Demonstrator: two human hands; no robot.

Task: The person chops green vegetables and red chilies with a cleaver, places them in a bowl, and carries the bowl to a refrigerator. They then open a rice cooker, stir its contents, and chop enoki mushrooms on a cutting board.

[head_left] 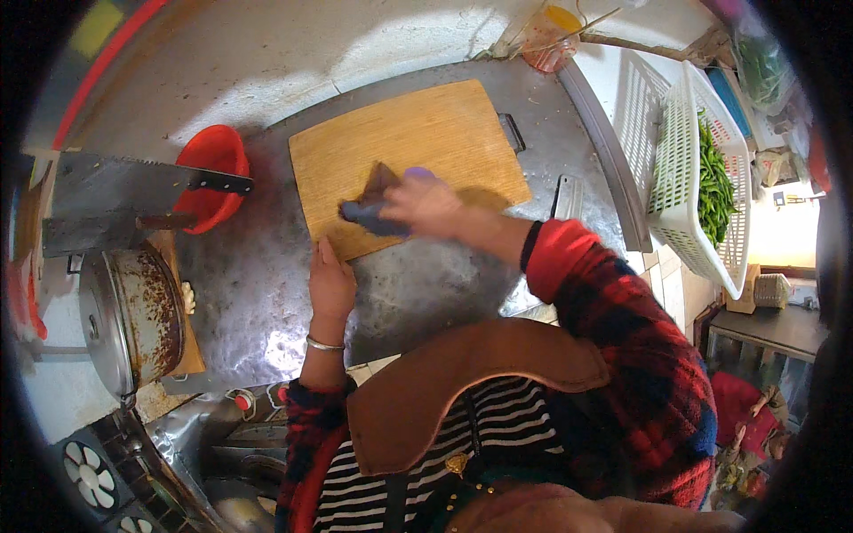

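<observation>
On the steel worktop (400, 286) before me lies a wooden cutting board (400, 133). My left hand (331, 283) grips its near left edge, and a metal bangle (324, 344) circles that wrist. Over the board's near half, my right hand (426, 203) presses a bunched dark cloth (380, 216) onto the wood. Blue, brown and purplish parts of the cloth show around the blurred fingers. Just right of the board, a metal handle (566, 196) with a hole at its end points away from me, partly hidden by my right forearm.
At left are a red plastic bowl (216, 153), a cleaver (120, 190) with a black riveted handle, and a lidded pot (143, 320). A white plastic basket (673, 166) of green chillies (714, 186) stands right. A clear container (550, 50) sits in the far corner.
</observation>
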